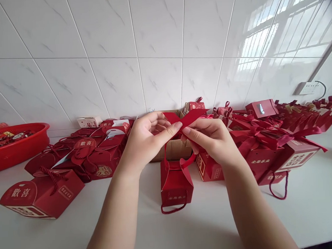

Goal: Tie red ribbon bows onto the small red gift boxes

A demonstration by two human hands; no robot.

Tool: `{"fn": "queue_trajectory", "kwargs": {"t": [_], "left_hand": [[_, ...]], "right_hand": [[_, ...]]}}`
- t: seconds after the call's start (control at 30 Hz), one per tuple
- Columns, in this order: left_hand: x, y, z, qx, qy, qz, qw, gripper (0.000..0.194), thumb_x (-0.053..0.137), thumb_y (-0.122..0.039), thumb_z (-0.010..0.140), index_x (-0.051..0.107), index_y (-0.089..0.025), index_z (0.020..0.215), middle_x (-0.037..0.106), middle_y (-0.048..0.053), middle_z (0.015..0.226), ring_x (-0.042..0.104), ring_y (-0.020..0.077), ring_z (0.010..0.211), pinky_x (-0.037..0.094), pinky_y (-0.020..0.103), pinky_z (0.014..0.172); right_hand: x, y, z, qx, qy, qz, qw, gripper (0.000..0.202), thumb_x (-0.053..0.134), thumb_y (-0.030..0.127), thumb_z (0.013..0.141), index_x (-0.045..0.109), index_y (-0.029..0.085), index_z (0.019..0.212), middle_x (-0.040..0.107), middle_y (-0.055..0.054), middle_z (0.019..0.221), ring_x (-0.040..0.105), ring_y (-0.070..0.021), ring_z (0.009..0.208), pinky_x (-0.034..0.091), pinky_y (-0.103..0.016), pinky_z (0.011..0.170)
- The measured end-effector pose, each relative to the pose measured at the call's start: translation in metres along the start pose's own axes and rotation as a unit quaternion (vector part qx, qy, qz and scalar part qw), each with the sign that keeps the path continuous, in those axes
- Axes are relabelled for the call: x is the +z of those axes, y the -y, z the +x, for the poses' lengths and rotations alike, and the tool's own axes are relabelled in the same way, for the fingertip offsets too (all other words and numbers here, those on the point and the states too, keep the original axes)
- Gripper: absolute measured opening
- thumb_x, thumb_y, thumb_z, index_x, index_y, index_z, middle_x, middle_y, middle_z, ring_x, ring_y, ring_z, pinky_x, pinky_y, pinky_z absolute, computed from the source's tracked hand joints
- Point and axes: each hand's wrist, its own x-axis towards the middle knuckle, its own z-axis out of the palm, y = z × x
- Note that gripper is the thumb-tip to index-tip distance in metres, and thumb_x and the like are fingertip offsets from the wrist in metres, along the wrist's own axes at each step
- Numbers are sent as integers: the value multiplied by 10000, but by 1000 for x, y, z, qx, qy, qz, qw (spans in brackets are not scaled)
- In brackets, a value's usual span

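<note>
Both my hands meet above a small red gift box that stands on the white counter, a cord handle hanging at its front. A wide red ribbon is pinched between thumb and fingers of my left hand and my right hand, its ends crossing at my thumbs. Two ribbon lengths run down from there to the top of the box. Some fingertips are hidden behind the ribbon.
Red boxes with cord handles cluster at left, before a red plastic basin of wrapped sweets. Boxes with tied bows crowd the right. A cardboard box stands behind my hands. A power strip lies against the tiled wall.
</note>
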Motion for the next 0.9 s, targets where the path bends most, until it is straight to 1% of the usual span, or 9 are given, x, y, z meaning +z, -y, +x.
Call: {"fn": "queue_trajectory", "kwargs": {"t": [0.07,0.13,0.2,0.3,0.43,0.6,0.7,0.77,0.9], "left_hand": [[1,-1,0,5,1,-36,999,219,735,-356,743,680,-173,849,707,46,826,666,185,790,531,295,733],[2,-2,0,18,-20,-53,998,201,755,-345,719,687,-179,808,710,33,773,670,178,732,539,297,703],[3,-2,-1,35,-51,-40,997,199,775,-342,691,693,-184,779,714,26,748,671,178,702,540,299,671],[2,1,0,54,-68,-1,996,172,771,-339,694,709,-200,775,725,27,761,673,188,724,533,313,665],[0,2,0,64,-70,43,995,102,749,-320,722,723,-240,780,733,11,765,675,203,747,523,340,685],[-5,-2,-1,78,-1,50,996,125,715,-314,762,686,-213,830,729,38,850,676,203,858,526,327,780],[-11,-2,-2,43,79,74,993,225,699,-320,775,671,-224,977,716,43,981,655,199,944,520,296,806],[-16,0,-2,16,128,103,986,217,647,-335,816,681,-238,1006,711,40,1004,644,206,961,517,292,797],[-21,6,0,-3,147,148,978,166,560,-307,854,697,-249,929,707,23,905,642,198,877,507,279,730]], "right_hand": [[0,1,0,3,12,8,1000,195,636,317,847,653,153,741,527,44,521,476,-66,432,381,-195,402],[1,1,0,13,16,11,1000,197,654,338,833,655,157,755,552,36,553,509,-76,463,413,-204,434],[2,0,1,25,2,16,1000,210,647,366,836,652,163,778,608,16,637,549,-83,495,444,-212,462],[4,-4,3,27,-22,52,998,185,630,367,850,647,183,847,661,0,768,580,-81,518,471,-215,490],[4,-10,6,14,-13,114,993,140,625,316,863,668,187,830,672,1,768,572,-73,537,491,-217,541],[2,-17,8,16,-16,129,991,144,619,323,868,681,197,834,667,0,759,571,-86,605,495,-222,596],[1,-19,8,-2,-25,100,995,153,611,342,868,683,208,852,668,-6,770,592,-110,669,507,-249,658],[0,-19,8,-17,-24,77,997,158,604,338,866,678,208,816,672,-10,778,612,-130,713,514,-273,698],[-8,-14,5,-70,11,-32,997,143,603,277,852,674,199,755,659,-15,734,615,-154,714,502,-286,663]]}}
